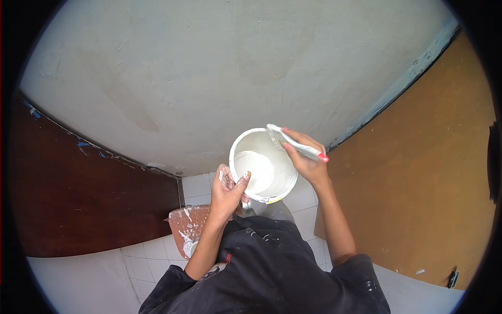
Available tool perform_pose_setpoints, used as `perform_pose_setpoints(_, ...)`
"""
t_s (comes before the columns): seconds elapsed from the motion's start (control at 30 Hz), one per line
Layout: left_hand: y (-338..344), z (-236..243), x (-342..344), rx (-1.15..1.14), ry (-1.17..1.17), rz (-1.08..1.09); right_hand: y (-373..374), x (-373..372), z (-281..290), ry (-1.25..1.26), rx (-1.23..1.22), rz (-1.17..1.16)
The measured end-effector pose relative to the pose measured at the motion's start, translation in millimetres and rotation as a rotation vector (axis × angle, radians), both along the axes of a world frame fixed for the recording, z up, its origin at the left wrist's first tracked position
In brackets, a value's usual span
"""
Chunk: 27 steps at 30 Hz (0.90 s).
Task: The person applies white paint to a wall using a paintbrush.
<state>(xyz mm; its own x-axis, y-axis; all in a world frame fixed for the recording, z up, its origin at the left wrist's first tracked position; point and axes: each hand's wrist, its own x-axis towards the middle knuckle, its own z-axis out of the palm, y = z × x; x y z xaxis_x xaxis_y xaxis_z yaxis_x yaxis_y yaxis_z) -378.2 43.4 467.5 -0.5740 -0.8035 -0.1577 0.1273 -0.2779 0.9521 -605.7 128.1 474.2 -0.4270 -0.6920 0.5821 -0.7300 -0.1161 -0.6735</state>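
Observation:
My left hand (pixel 225 198), spotted with white, grips the near-left rim of a white bucket (pixel 285 175), its thumb over the inside. White paint (pixel 254 167) pools at the bucket's bottom. In my right hand (pixel 312 166) is a paintbrush (pixel 307 150) with a white handle and a red end. Its paint-coated head lies at the far-right rim of the bucket; whether it touches the rim I cannot tell. The fingers of my right hand are closed round the handle.
A grey-white wall (pixel 183 78) rises ahead. A dark brown door (pixel 99 193) is at the left, a lighter brown panel (pixel 413 172) at the right. Below my left forearm sits a paint-splashed reddish-brown surface (pixel 196 217). White tiles (pixel 151 251) cover the floor.

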Motion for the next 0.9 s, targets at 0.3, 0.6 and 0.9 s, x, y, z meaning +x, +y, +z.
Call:
perform_pose_setpoints(0.3, 12, -6, -30, 0.022, -0.093, 0.075, -16, -76, 25, -1.0, -0.194, -0.237)
perform_pose_setpoints(0.6, 28, 2, -47, -0.016, -0.059, 0.186, -65, -188, 175, 0.786, -0.38, -0.254)
perform_pose_setpoints(0.9, 39, 0, -49, -0.027, -0.027, 0.272, -52, -190, 64, 0.718, -0.056, -0.114)
